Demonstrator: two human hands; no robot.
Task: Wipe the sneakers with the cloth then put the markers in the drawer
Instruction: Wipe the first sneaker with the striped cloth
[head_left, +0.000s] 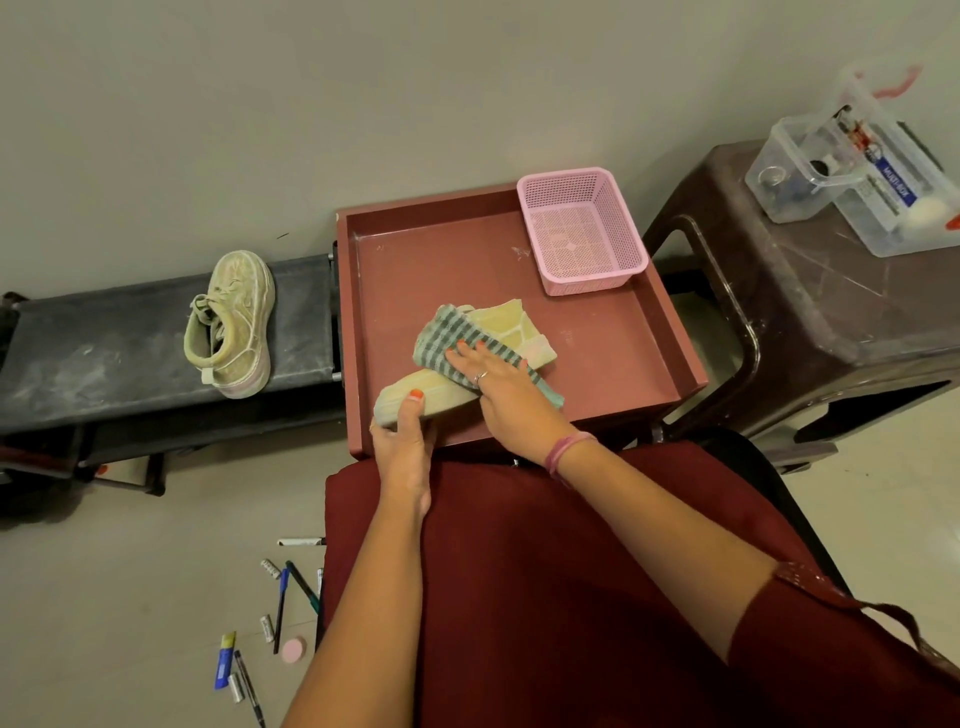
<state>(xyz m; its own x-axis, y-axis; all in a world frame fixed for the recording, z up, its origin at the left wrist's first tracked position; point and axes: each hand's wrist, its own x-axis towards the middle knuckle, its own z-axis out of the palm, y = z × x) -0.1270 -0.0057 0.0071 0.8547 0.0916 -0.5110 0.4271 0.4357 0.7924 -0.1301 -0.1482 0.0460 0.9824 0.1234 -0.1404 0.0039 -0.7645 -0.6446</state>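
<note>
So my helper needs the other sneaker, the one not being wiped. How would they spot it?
Look left of the red drawer to the dark bench along the wall. The sneaker lies there alone on its side, untouched by either hand.

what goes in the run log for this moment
step: wiping sneaker | right hand: presses cloth | left hand: grips sneaker | markers: floor

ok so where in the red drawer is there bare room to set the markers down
Bare floor of the drawer runs along its back wall, left of the pink basket. The front is crowded: the sneaker, cloth, left hand and right hand.
</note>
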